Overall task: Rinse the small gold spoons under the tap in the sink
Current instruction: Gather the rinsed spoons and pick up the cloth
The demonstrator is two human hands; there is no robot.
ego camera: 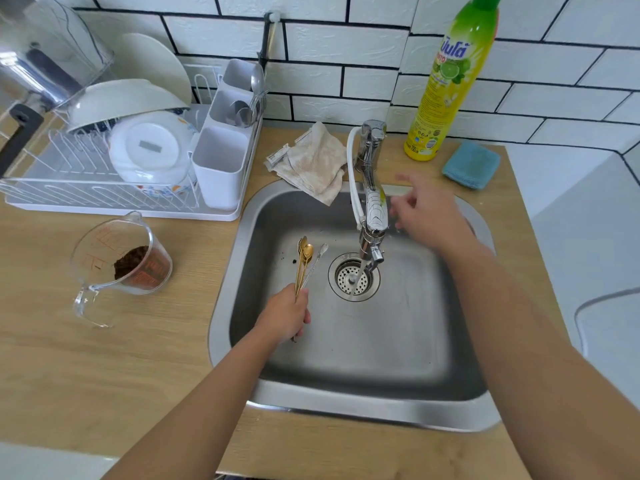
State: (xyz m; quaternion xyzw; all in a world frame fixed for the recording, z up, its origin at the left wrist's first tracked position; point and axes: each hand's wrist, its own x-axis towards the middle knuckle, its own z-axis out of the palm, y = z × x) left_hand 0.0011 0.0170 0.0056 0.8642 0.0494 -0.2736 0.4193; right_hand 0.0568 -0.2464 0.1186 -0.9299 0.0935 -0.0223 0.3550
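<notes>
My left hand [285, 315] grips a bundle of small gold spoons [302, 261] by their handles, together with a thin silver spoon [318, 259]. Their bowls point away from me, low over the left part of the steel sink [346, 379]. The chrome tap [372, 202] runs a thin stream of water onto the drain strainer [354, 277], to the right of the spoons. My right hand [424, 211] hovers just right of the tap, blurred, with fingers spread and holding nothing.
A glass measuring jug [119, 268] with dark grounds stands left of the sink. A white dish rack [131, 161] with bowls and a cutlery caddy sits at back left. A crumpled cloth [317, 161], a yellow-green detergent bottle [450, 84] and a blue sponge [471, 164] line the back.
</notes>
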